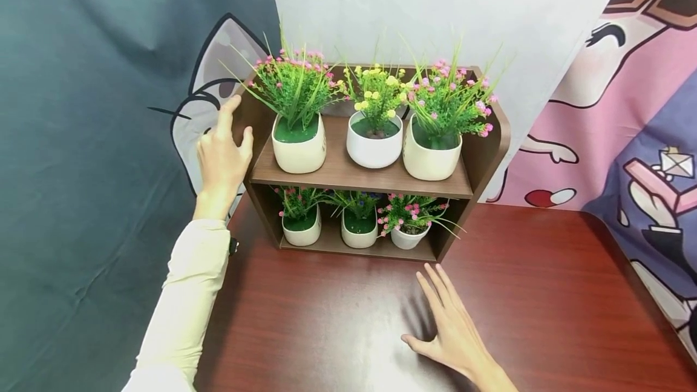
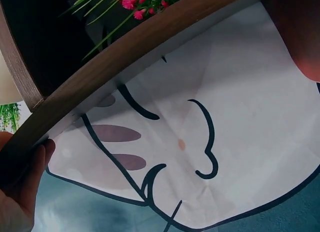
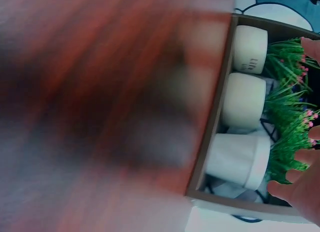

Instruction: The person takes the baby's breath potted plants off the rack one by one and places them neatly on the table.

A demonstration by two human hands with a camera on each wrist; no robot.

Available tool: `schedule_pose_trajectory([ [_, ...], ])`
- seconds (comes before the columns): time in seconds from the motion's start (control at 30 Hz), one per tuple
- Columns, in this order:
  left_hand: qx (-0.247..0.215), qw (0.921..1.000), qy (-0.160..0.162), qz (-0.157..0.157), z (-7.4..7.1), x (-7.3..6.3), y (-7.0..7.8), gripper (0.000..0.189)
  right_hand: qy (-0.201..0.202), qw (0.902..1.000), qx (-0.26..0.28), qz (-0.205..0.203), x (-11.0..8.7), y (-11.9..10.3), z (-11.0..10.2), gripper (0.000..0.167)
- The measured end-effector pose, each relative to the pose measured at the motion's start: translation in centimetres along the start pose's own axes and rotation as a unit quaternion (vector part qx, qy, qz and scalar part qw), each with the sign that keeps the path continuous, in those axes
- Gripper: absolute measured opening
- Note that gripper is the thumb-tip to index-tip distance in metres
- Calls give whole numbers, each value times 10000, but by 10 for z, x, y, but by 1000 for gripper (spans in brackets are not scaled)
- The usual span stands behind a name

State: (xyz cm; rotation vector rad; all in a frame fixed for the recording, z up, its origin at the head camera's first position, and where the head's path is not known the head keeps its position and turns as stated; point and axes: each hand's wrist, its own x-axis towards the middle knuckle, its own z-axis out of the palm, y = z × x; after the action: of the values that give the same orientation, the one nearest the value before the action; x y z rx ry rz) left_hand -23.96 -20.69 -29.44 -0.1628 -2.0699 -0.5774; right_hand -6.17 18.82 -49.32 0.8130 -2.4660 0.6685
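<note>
Brown wooden two-tier shelf (image 1: pixel 336 156) stands on glossy red-brown desk (image 1: pixel 327 319), long axis left-right; left grip (image 1: pixel 223 153) nearer, part-open astride its left panel, clasp undetermined; right grip (image 1: pixel 454 334) spread, empty, before right front corner.

Bright light fills the head view, glaring white off the glossy reddish-brown wooden surface (image 1: pixel 327 295); shadow falls beside the right hand's fingers (image 1: pixel 437 286). The left wrist view is dim, the dark brown wooden shelf (image 2: pixel 115 67) nearly black inside. The right wrist view blurs the surface; rounded cream pots (image 3: pixel 243 101) look sharper.
</note>
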Motion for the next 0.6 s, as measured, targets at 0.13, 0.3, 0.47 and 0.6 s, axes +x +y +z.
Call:
schedule_pose_trajectory([
  [0.13, 5, 10000, 0, -52, 2, -4, 1, 46, 22, 9998, 175, -4, 9, -10, -4, 105],
  [0.3, 62, 9999, -24, -120, 3, -12, 2, 45, 138, 9987, 490, -88, 23, -22, -6, 104],
  [0.47, 131, 9998, 86, -99, 1, -8, 0, 45, 317, 9952, 895, -221, 51, -34, -6, 103],
  [0.6, 151, 9998, 134, -76, 0, -3, -1, 45, 437, 9906, 1265, -284, 78, -46, -7, 103],
])
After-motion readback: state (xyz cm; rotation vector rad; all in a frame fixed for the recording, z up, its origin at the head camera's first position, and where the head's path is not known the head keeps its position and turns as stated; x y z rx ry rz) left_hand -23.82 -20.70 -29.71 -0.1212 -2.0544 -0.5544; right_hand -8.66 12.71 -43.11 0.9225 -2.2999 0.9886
